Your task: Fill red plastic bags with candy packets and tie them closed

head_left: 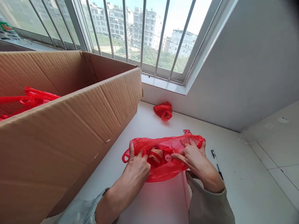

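The left hand [137,163] is grasping the left end of a thin, translucent red plastic carrier bag [161,177], its thumb pointing up along the film and its fingers curling into the mouth. The right hand [195,155] is reaching into the other end with its fingers parted; whether it is also pinching the rim cannot be told. The bag's long axis is running crosswise from hand to hand, its right end angling slightly farther away, and its mouth is facing upward. It is stretching between both hands, to the right of a large brown corrugated cardboard box [77,137]. The film is wrinkling and shining, and a loop handle [125,156] is sticking out on the side nearest the box. Inside the bag, a tan-and-red wrapped item [156,155] and a red packet with a round pale print [168,157] are showing. A slim black-and-white pen [217,163] is lying well to the right of the box, on a white tabletop [233,183]. A crumpled red plastic bundle [163,111] is sitting near the box's far right corner. More glossy red plastic [35,96] is lying inside the box.
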### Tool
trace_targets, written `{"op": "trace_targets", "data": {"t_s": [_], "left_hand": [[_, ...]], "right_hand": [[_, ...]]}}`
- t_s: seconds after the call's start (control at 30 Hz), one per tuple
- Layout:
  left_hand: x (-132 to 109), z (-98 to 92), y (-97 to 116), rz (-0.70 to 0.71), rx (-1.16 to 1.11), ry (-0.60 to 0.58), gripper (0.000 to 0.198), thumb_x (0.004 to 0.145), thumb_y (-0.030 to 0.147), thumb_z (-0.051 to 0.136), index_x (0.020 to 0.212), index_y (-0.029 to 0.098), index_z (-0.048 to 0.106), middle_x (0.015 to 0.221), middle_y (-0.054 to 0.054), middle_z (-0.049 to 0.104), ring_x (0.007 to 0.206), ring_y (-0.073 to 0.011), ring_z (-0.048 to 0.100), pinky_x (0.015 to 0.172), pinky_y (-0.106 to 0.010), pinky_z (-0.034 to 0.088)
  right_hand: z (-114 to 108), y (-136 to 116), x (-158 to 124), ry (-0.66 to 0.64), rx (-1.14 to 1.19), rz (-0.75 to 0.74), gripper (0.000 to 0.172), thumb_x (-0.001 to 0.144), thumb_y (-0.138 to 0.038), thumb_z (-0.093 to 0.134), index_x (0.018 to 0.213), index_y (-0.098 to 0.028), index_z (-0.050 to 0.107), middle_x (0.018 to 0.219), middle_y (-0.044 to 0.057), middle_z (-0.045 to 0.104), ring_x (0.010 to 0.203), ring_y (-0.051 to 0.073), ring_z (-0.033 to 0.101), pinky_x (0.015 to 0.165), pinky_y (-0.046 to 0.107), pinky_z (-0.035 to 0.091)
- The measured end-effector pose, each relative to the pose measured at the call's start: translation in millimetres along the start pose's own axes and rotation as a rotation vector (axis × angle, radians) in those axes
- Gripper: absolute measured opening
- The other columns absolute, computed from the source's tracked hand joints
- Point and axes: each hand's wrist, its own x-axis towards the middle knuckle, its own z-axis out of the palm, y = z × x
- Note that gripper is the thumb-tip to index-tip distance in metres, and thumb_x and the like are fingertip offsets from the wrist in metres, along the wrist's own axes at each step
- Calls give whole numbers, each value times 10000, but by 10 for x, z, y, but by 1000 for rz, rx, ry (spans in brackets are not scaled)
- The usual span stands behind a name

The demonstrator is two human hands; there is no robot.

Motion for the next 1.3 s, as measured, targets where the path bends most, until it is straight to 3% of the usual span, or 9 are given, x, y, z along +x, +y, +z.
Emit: {"op": "trace_targets", "data": {"t_s": [0.1,0.2,0.37,0.53,0.63,0.87,1.0,1.13,1.3], "left_hand": [[256,75,-20,68,-174,61,303,827,-24,424,867,179,645,811,-60,619,794,-233,579,845,-458,441],[443,216,-59,142,-206,66,309,835,23,491,1064,200,601,930,-66,631,933,-250,591,856,-420,428],[492,417,-101,115,-167,41,395,836,28,487,1178,220,533,1077,-83,598,1007,-244,578,783,-356,427],[524,554,-142,49,-237,84,384,898,42,370,1174,253,534,1113,-67,583,965,-217,586,791,-362,434],[581,602,-214,15,-315,116,413,842,-2,375,1130,228,560,1082,-67,616,960,-231,593,781,-370,454],[551,324,-372,-126,-849,393,355,875,146,441,1224,197,482,1210,-68,602,1116,-217,556,967,-377,427],[493,160,-346,-80,-976,268,270,883,177,436,1125,205,554,1082,-27,640,987,-192,590,874,-322,444],[461,140,-351,-20,-1137,135,266,891,236,469,1143,246,555,973,23,663,841,-157,615,769,-270,455],[485,248,-411,-110,-1388,57,371,878,485,531,1126,209,552,896,-9,671,849,-183,634,734,-266,475]], "right_hand": [[38,-1,-13,2,-19,1,325,834,-305,606,521,-221,630,720,79,677,1064,342,556,981,722,197],[27,-42,46,-71,-33,69,181,686,-224,721,523,-212,642,685,56,663,1040,349,564,986,738,160],[-55,-120,130,-169,-74,119,169,580,-252,766,512,-194,623,744,62,668,979,335,569,976,718,186],[-113,-166,139,-201,-24,126,127,611,-220,736,709,-196,659,784,40,668,945,295,584,994,693,184],[-194,-187,123,-217,39,119,196,686,-154,667,879,-189,671,895,56,689,1005,286,587,1023,688,149],[-357,-255,97,-106,68,95,285,812,-150,601,1091,-203,614,1067,100,685,1031,279,613,1013,641,245],[-341,-305,167,-16,253,40,519,816,-265,639,1307,-214,479,1087,94,686,1019,268,623,933,498,402],[-314,-280,244,-139,582,-47,173,875,-297,551,1004,-240,651,903,15,715,805,180,651,740,290,460],[-249,-194,295,-119,745,6,206,890,-330,520,756,-213,624,685,-25,625,627,127,533,589,230,374]]}}
